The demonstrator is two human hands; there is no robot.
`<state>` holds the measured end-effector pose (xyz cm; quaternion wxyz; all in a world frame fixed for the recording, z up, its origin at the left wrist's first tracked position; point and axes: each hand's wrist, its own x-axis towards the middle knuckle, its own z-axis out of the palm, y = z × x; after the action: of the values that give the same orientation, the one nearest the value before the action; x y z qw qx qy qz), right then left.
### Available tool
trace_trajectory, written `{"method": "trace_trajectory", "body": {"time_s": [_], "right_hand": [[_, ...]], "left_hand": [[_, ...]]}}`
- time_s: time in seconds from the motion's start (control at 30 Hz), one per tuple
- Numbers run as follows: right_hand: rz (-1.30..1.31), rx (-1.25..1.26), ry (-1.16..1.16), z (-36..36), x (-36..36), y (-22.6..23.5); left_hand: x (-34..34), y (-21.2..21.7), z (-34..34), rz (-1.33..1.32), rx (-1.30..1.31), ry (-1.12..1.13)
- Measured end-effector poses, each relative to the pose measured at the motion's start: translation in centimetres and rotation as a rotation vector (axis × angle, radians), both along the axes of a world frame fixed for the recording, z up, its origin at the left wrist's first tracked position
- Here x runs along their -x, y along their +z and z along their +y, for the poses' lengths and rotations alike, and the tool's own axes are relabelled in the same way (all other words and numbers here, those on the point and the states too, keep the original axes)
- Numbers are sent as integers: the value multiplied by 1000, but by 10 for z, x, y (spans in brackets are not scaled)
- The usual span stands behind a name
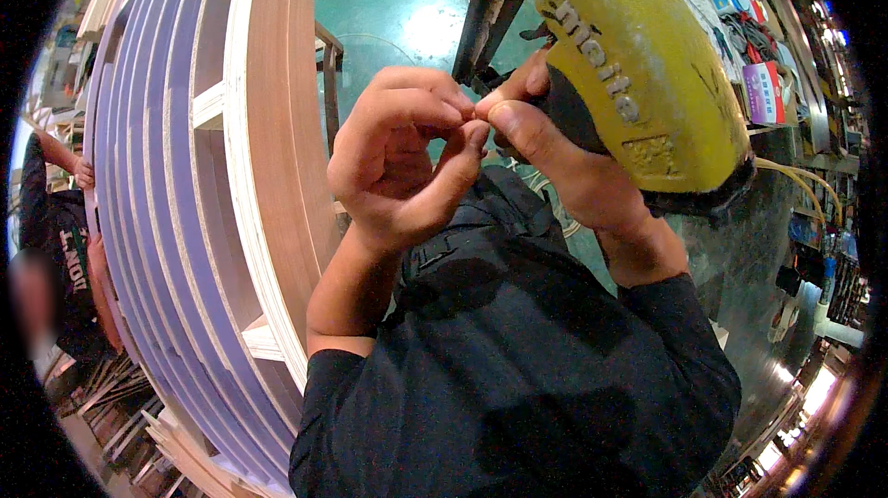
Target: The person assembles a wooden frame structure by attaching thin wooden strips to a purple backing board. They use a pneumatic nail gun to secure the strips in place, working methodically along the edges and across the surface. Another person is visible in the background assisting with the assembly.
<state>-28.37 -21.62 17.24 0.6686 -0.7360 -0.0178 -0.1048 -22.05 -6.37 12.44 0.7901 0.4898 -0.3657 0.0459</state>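
My left hand (pixel 393 151) and my right hand (pixel 555 142) meet in front of my body, thumb and fingertips pressed together at one spot. Whatever sits in the pinch is too small to name. The left fingers are curled, with the thumb bent up against the forefinger. Just beside my right hand, and partly over it, stands a yellow rounded machine housing (pixel 647 82) with a worn, scuffed shell. It hides part of the right hand's back and some of its fingers.
At my left stand lilac-faced panels (pixel 171 174) beside a light wood frame (pixel 287 128). A co-worker (pixel 69 248) has hands on their far edge. A dark metal stand (pixel 490 17) rises ahead. Boxes (pixel 763 91) and yellow hoses (pixel 805 174) lie at right.
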Motion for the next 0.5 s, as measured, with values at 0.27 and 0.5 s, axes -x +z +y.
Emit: {"method": "trace_trajectory", "body": {"time_s": [0.27, 0.5], "right_hand": [[-235, 287, -45, -7, 1, -18], [-282, 499, -129, -20, -7, -55]], "left_hand": [[1, 5, 0, -58, -91, 145], [-8, 30, 13, -113, -353, 205]]}}
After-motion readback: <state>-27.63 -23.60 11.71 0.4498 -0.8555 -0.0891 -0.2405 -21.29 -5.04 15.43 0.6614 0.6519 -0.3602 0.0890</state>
